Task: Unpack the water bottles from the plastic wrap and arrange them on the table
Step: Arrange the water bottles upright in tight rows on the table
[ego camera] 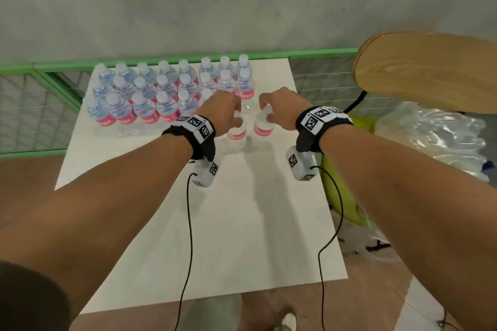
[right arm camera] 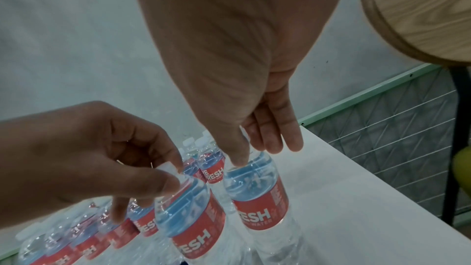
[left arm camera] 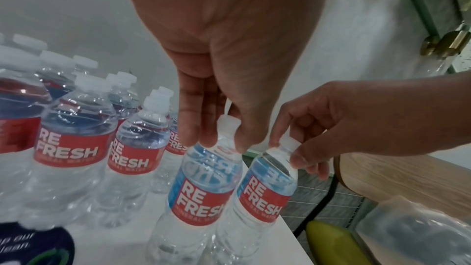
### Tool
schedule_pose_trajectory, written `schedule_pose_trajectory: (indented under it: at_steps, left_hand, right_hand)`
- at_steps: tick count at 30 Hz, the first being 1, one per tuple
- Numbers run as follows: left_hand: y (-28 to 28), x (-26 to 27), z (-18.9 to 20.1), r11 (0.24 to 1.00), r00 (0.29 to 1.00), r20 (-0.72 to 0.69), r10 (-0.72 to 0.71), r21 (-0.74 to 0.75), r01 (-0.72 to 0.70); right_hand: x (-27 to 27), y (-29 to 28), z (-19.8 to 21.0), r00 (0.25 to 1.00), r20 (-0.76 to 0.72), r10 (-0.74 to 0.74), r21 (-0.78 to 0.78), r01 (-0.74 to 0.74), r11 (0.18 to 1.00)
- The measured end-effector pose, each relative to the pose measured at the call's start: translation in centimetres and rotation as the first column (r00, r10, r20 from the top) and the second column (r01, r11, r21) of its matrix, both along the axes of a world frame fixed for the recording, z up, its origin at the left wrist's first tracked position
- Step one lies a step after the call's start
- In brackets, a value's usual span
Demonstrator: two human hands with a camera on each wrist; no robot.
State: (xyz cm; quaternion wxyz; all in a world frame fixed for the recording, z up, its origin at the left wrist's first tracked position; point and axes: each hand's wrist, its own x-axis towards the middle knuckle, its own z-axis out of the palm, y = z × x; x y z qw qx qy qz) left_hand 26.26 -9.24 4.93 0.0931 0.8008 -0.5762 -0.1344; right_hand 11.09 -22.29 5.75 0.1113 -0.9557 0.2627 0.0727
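Several clear water bottles with red labels [ego camera: 150, 99] stand in rows at the far left of the white table [ego camera: 242, 236]. At the right end of the rows my left hand [ego camera: 234, 115] pinches the white cap of one bottle [left arm camera: 203, 188] from above. Beside it my right hand [ego camera: 266, 113] pinches the neck of a second bottle [right arm camera: 257, 190], which also shows in the head view [ego camera: 262, 127]. Both bottles lean slightly, side by side, with their bases at or just above the tabletop. The left hand hides most of its bottle in the head view.
The table's right edge runs close to the right-hand bottle. Past it lie crumpled plastic wrap [ego camera: 430, 137], a yellow-green object [ego camera: 338, 185] and a wooden chair seat [ego camera: 430, 70]. A green wire fence [ego camera: 40, 105] runs behind. Bare tabletop lies in front.
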Motion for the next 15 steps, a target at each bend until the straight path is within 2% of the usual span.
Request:
schedule_pose_trajectory:
  at_steps: [5,15]
  left_hand:
    - [-3.1,3.3,-0.6,0.999,0.999,0.025,0.04,-0.006,-0.04]
    - [-5.7,5.7,-1.6,0.996,0.996,0.021,0.084,-0.002,-0.084]
  right_hand:
    - [4.2,-2.0,-1.4,1.0,0.008,-0.005,0.017,0.005,1.0]
    - [8.4,-3.5,-2.5,1.0,-0.021,0.02,-0.023,-0.02,1.0]
